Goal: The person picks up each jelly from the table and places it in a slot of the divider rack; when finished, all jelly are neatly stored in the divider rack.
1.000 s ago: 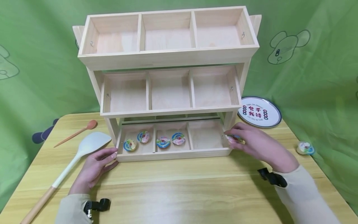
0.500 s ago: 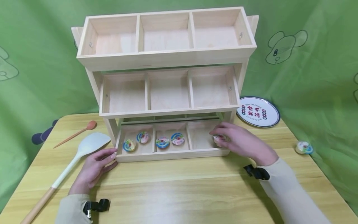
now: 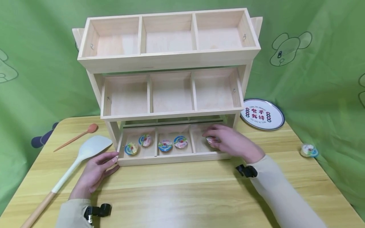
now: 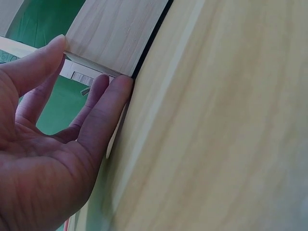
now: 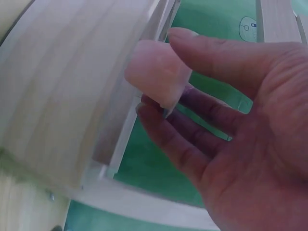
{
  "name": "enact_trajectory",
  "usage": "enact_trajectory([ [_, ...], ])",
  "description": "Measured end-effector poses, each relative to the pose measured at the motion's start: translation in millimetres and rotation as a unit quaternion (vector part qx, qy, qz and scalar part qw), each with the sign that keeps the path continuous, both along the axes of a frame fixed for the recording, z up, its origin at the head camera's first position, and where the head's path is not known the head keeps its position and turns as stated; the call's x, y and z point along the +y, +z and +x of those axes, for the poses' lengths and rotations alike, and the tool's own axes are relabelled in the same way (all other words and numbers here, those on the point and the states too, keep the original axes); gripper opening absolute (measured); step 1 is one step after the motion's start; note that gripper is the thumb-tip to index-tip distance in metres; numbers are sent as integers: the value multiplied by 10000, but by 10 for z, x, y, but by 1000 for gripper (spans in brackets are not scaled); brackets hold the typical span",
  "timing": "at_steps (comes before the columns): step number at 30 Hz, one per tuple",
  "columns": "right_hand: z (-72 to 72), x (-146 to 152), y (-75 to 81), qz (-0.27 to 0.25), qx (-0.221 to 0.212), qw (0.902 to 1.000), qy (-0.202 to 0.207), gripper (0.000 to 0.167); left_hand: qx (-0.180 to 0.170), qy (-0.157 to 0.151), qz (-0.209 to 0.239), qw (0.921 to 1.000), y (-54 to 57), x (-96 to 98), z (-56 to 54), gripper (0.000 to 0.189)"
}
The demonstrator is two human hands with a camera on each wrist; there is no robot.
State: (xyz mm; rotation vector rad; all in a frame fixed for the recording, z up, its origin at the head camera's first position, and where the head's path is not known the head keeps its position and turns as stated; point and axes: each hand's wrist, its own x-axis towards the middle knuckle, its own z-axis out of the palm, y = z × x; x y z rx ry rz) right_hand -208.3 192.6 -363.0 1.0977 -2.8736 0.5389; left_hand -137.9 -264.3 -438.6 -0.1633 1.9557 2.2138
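My right hand (image 3: 232,142) pinches a small jelly cup (image 5: 156,72) between thumb and fingertips, above the right compartment of the bottom tray (image 3: 174,159). The cup's pinkish translucent body shows in the right wrist view; in the head view the hand covers most of it. At the tray's left front corner my left hand (image 3: 92,172) rests its thumb and fingertips against the wooden end, fingers fairly straight. Two jelly cups with printed lids (image 3: 131,148) lie in the left compartment, and two more (image 3: 181,142) in the middle one.
The bottom tray belongs to a three-tier wooden rack (image 3: 168,60) with three compartments per tier. A white spatula (image 3: 94,147) and a small wooden spoon (image 3: 92,128) lie left. A plate (image 3: 262,114) stands behind right; another jelly cup (image 3: 309,150) sits near the right table edge.
My right hand has carried the jelly cup leftward from the tray's right end to above its right compartment. The left hand has stayed at the corner.
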Motion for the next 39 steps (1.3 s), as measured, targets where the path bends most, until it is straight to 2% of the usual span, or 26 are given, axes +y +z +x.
enact_trajectory([
  [11,-125,-179,-83,0,-280,9992,-275,30,-4,-70,-60,10000,6,-20,-8,30],
  [18,-212,-272,-211,58,-306,9994,-164,35,22,-104,-64,9999,-15,-31,-12,31],
  [22,-241,-311,-266,155,-177,9997,-113,36,18,-105,-52,9999,-14,-28,-11,32],
  [30,-247,-338,-266,232,-99,9995,-174,37,-19,-63,-29,10000,3,-33,-12,28],
  [39,-254,-361,-259,296,-308,9987,-267,35,-7,-66,-75,9999,-6,-23,-11,28],
])
